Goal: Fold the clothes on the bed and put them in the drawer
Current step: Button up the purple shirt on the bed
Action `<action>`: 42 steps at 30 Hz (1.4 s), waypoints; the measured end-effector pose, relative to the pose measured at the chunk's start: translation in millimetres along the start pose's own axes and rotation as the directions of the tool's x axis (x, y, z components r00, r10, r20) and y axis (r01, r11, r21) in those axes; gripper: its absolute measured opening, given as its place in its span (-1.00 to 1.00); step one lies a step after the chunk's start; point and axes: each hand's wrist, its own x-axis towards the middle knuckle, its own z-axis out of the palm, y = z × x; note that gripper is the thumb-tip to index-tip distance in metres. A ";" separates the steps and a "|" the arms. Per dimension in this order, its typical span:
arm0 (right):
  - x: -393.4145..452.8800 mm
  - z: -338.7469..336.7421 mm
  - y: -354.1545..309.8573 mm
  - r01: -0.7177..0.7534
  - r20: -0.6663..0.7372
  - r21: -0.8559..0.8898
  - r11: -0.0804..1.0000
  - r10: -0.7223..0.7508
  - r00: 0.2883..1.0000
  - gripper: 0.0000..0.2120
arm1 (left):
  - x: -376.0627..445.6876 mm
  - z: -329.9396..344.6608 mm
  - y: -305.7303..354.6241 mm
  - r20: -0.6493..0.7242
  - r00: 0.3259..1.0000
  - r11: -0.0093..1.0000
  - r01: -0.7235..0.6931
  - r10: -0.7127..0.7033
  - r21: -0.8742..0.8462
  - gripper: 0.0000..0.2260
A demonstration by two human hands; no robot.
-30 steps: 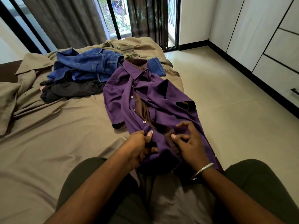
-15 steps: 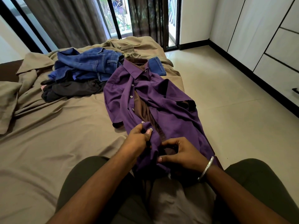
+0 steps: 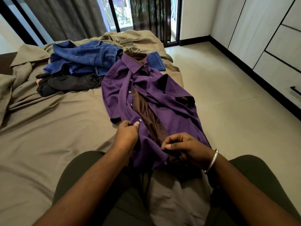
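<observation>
Since the earlier frame the left hand (image 3: 126, 134) has been shifted up the button placket of the purple shirt (image 3: 146, 98), where the edge is now pinched beside a white button, while the right hand (image 3: 184, 147) is kept at lower centre with fingers curled onto the opposite front edge. The shirt is laid open at frame centre on the bed (image 3: 48, 128) — hem drawn toward the lap. Blue jeans (image 3: 84, 58) and a black garment (image 3: 70, 84) are heaped at upper left; the drawer (image 3: 280, 74) is seen closed at far right.
</observation>
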 end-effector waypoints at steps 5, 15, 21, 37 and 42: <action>6.9 5.3 1.0 0.079 -0.375 -0.216 0.973 -0.157 0.914 -0.77 | -8.6 2.5 5.6 0.079 0.997 0.999 -0.024 0.022 0.023 -0.78; 8.8 -1.8 -2.6 0.230 -0.603 0.135 0.964 -0.105 0.791 -0.65 | -18.4 1.5 8.8 0.221 0.974 0.998 -0.053 0.055 -0.017 -0.87; 8.1 -3.1 0.2 0.162 -0.578 0.110 0.981 -0.069 0.813 -0.91 | -15.1 6.7 2.8 0.239 0.967 0.996 -0.086 0.089 -0.022 -0.89; 8.6 26.5 0.8 0.064 -0.654 -0.586 0.808 -0.518 0.551 -0.90 | -8.4 12.6 -15.6 0.305 0.921 0.951 -0.288 0.244 0.109 -0.92; 11.0 33.4 6.2 0.021 -0.589 -0.639 0.769 -0.507 0.629 -0.94 | -9.2 13.0 -16.7 0.318 0.918 0.932 -0.309 0.239 0.191 -0.95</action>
